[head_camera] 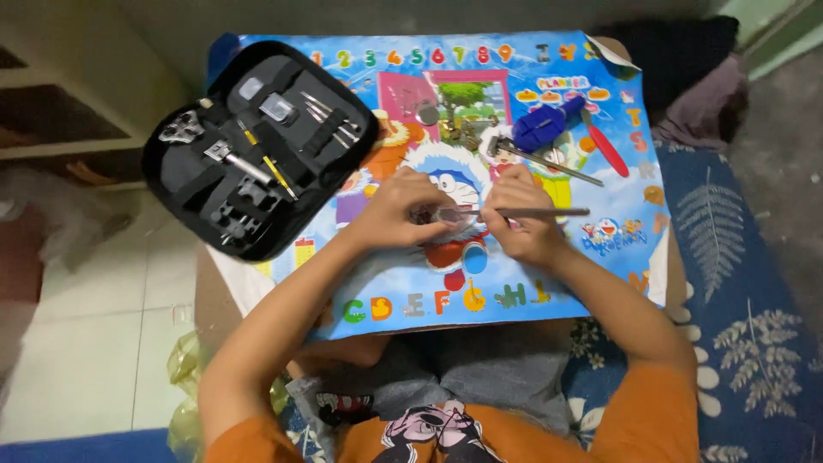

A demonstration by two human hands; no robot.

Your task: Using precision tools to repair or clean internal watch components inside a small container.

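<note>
Hands meet at the middle of a small tabletop (600, 283) covered with a bright blue cartoon sheet. The left hand (396, 208) is curled shut, its fingers pinching a small round watch (437, 215) against the sheet. The right hand (525, 225) is closed around a thin metal tool (536, 212), which lies nearly level, its tip at the watch and its long handle pointing off to the right. The watch itself is mostly hidden between the fingers, so its details cannot be told.

Far and left of the hands lies an open black tool case (257, 146), tilted on the corner of the tabletop and partly hanging over the edge. Small metal tools sit in its loops and pockets.

Far and right of the hands sits a blue plastic tool (540, 127), with a long metal rod (557, 165) lying slantwise just near it and a red-handled tool (607, 148) a little further right. A few small metal parts (459, 133) lie on the sheet beyond the hands.

The person wears an orange shirt and sits on a blue cloth (737, 283) with pale leaf prints, which spreads to the right. A dark bundle of cloth (686, 60) lies at the far right corner.
</note>
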